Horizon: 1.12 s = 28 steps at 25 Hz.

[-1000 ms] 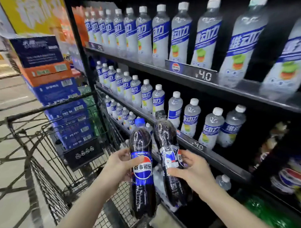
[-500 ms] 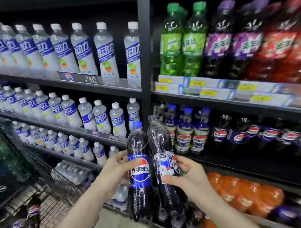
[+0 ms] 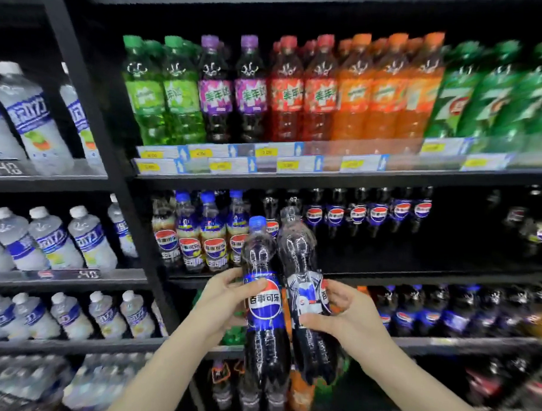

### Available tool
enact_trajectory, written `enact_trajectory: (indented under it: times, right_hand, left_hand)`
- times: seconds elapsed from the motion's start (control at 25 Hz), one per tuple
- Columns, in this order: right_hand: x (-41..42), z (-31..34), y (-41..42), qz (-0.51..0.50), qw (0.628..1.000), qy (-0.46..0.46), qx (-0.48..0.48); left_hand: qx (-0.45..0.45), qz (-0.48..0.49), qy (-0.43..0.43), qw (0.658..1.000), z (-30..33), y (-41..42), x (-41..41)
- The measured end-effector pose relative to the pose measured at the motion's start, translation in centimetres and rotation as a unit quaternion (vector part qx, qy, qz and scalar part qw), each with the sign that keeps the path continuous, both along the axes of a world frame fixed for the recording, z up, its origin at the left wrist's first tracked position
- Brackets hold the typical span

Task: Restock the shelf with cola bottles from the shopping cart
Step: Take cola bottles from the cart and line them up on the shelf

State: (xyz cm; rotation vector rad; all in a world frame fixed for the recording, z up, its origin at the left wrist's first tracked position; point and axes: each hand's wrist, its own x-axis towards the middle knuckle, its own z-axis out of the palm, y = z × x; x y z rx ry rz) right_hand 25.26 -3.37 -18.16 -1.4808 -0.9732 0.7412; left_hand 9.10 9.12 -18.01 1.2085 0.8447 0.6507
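I hold two dark cola bottles upright side by side in front of the shelves. My left hand (image 3: 222,299) grips the blue-capped bottle with the blue label (image 3: 264,309) at label height. My right hand (image 3: 346,312) grips the black-capped bottle with the white and blue label (image 3: 306,302). Behind them, the middle shelf (image 3: 415,273) carries a row of cola bottles (image 3: 377,213) set far back, with dark open space in front of them and to their right. The shopping cart is out of view.
Green, purple, red and orange soda bottles (image 3: 298,92) fill the upper shelf above price tags (image 3: 265,162). Blue-capped cola bottles with yellow labels (image 3: 201,236) stand at the middle shelf's left end. White drink bottles (image 3: 53,240) fill the left bay. More cola bottles (image 3: 428,315) stand one shelf lower.
My view has swung right, from the cart and the white drink bottles to the soda bay. Both hands keep hold of the two bottles, now in front of the cola shelf.
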Motion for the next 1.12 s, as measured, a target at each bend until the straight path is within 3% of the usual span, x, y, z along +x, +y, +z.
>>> enact_trajectory:
  times: [0.2,0.68,1.12]
  right_hand:
    - [3.4,0.4,-2.3,-0.064,0.998,0.005,-0.011]
    - [11.6,-3.5,0.5,-0.099,0.994,-0.042,-0.032]
    - [20.7,-9.6,9.1,-0.133,0.989,-0.032,0.06]
  left_hand:
    - [0.018,-0.062,-0.001,0.998,1.1,-0.9,4.9]
    - [0.047,-0.071,0.003,0.996,-2.0,2.6,13.8]
    - [0.128,-0.052,-0.04,0.99,-6.9,8.8,20.1]
